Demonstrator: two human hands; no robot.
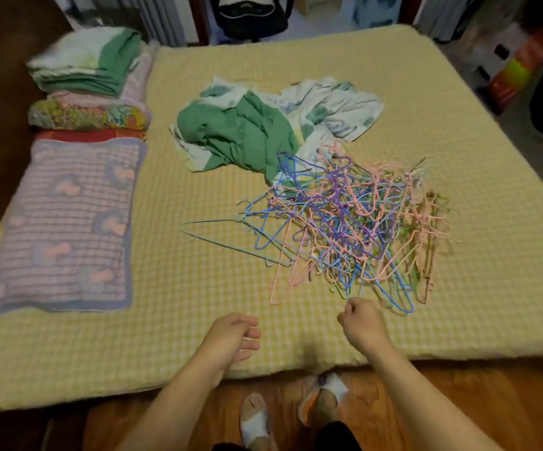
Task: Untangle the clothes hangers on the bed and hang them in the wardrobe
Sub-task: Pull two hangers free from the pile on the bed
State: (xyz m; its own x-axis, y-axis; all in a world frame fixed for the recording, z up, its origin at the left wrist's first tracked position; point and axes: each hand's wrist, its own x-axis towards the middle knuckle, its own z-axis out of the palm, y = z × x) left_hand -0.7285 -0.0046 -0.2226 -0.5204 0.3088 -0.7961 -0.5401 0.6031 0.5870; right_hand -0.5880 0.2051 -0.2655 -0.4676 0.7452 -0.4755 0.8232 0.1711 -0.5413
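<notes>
Tangled heap of wire hangers (354, 229) on the bed (198, 288), right of centre, its near edge toward the person. Right hand (362, 323) just short of that edge, fingers curled, holding nothing, and the nearer one. Left hand (234, 336) farther left, relaxed, loosely spread, empty. Crumpled sheet (247, 128) beyond the heap.

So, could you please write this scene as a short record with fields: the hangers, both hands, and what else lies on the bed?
hangers: one tangled pile of coloured hangers on the bed, none separated yet
left hand: left hand open, above the bed edge, holds nothing
right hand: right hand curled, just short of the pile, apparently holds nothing
behind pile: crumpled green and white cloth, touching the pile
left side: folded bedding, pink checked pillow
</notes>
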